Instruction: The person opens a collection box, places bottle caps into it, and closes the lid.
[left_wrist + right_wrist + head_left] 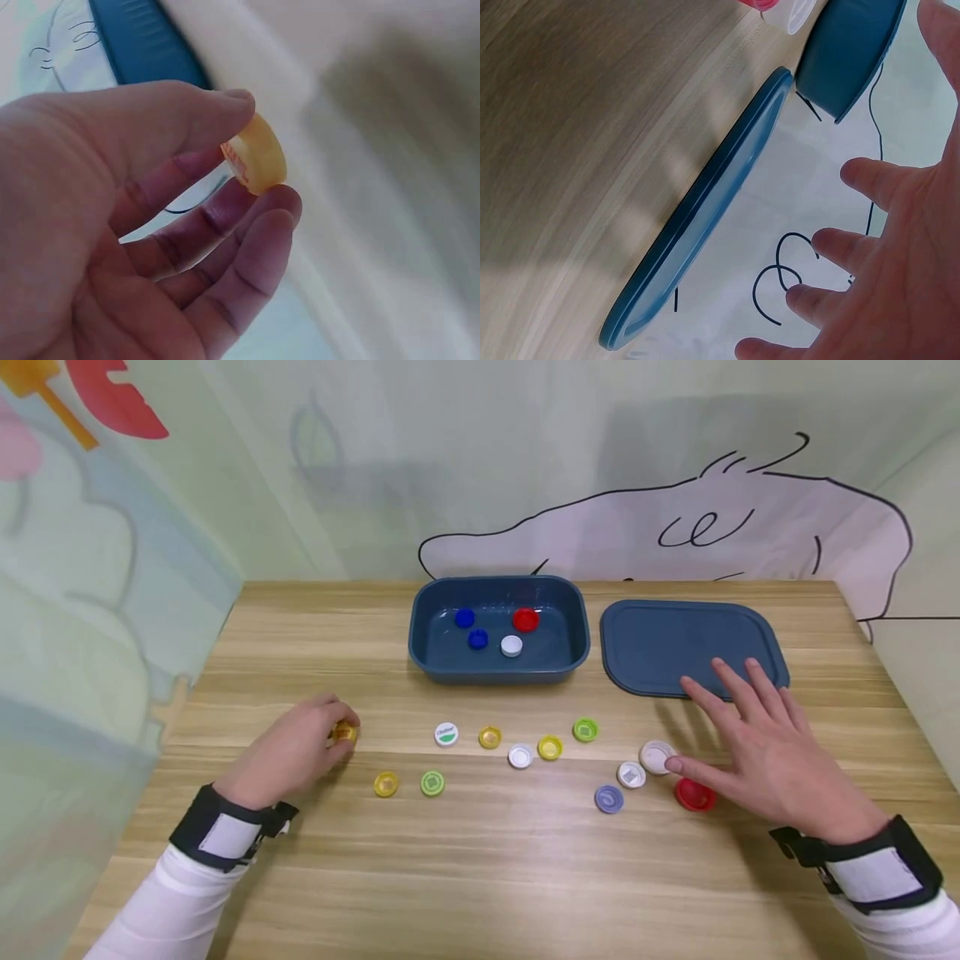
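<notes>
At the left of the table, my left hand (296,750) pinches a yellow bottle cap (259,156) between thumb and fingertips. My right hand (776,752) hovers on the right with its fingers spread, holding nothing. Beneath its thumb lie a red cap (695,794) and a whitish cap (657,757), both partly covered in the head view. A white cap (632,774) and a purple cap (609,799) are close by. Inside the dark blue bin (498,677) sit two blue caps (477,639), a red cap (526,620) and a white cap (512,646).
A flat dark blue lid (675,643) lies to the right of the bin. Across the middle are a green cap (586,730), a yellow cap (550,747), a printed white cap (446,734) and several others. A printed cloth (525,460) hangs behind the table.
</notes>
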`<state>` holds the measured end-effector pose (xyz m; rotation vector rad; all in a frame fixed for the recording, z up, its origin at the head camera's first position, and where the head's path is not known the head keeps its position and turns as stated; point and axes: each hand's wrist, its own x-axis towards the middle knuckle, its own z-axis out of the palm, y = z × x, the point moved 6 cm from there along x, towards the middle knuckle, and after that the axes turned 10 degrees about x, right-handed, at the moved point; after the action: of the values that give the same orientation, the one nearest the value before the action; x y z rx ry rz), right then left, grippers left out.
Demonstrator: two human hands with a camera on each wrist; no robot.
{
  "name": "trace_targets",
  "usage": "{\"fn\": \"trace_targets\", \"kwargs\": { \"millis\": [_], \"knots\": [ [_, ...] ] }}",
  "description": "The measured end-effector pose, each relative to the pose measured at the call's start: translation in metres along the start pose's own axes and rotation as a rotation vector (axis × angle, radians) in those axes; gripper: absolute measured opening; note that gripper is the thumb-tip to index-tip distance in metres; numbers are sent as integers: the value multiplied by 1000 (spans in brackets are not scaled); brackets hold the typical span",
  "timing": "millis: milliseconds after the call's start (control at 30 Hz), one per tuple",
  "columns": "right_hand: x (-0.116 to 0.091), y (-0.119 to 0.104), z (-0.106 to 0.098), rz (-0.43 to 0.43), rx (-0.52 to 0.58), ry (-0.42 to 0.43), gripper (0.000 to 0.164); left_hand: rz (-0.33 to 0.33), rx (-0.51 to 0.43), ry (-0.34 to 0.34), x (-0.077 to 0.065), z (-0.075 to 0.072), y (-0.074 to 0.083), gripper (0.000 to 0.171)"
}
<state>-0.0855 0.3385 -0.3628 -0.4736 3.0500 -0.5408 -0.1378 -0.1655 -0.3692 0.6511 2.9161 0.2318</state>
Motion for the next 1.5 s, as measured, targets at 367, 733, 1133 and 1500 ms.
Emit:
{"fn": "trace_targets", "kwargs": {
  "millis": [367, 733, 1133, 1500],
  "knots": [
    [-3, 1, 0, 0, 2, 7, 106, 139, 13, 108, 54, -53, 43, 21],
    [-2, -2, -1, -4, -4, 6, 105, 195, 35, 61, 137, -68, 86, 22],
    [-3, -3, -2, -10, -1, 13, 105, 170, 91, -63, 205, -51, 116, 28],
    [-5, -3, -2, -12, -2, 25, 105, 145, 124, -70, 225, -39, 123, 36]
  ]
}}
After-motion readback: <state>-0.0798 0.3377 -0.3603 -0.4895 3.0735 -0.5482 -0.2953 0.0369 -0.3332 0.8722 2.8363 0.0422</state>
